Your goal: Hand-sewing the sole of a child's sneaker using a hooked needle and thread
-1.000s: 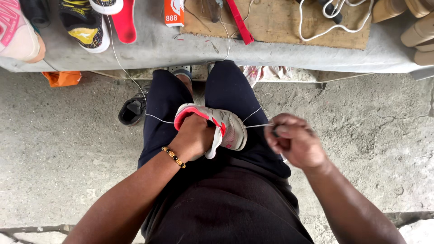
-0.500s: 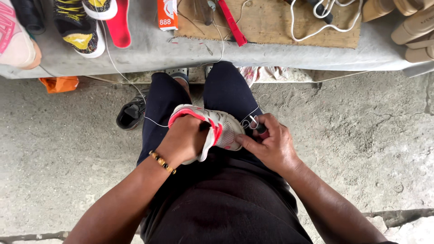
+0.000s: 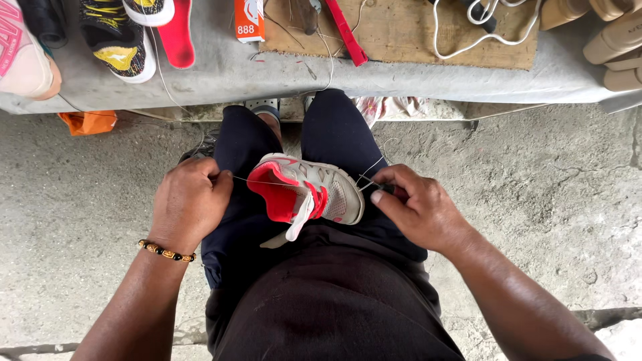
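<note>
A small grey and white sneaker (image 3: pixel 307 194) with a red lining lies on my lap, between my knees in dark trousers. My left hand (image 3: pixel 189 200) is closed on a thin white thread (image 3: pixel 257 181) to the left of the shoe, pulling it taut across the opening. My right hand (image 3: pixel 418 207) sits at the shoe's right side, pinching a thin stitching tool (image 3: pixel 381 189) with a dark handle, where more thread runs off. A beaded bracelet (image 3: pixel 166 251) circles my left wrist.
A grey bench (image 3: pixel 428 79) runs across the top, carrying a wooden board (image 3: pixel 414 30), a red-handled tool (image 3: pixel 348 32), a white cord (image 3: pixel 468 33), shoes (image 3: pixel 117 40), a red insole (image 3: pixel 177 33) and tan soles (image 3: pixel 615 47). Concrete floor lies on both sides; an orange scrap (image 3: pixel 87 122) lies under the bench.
My left hand let go of the shoe and moved left, drawing the thread tight. My right hand came in from the right to the shoe's side and stays there.
</note>
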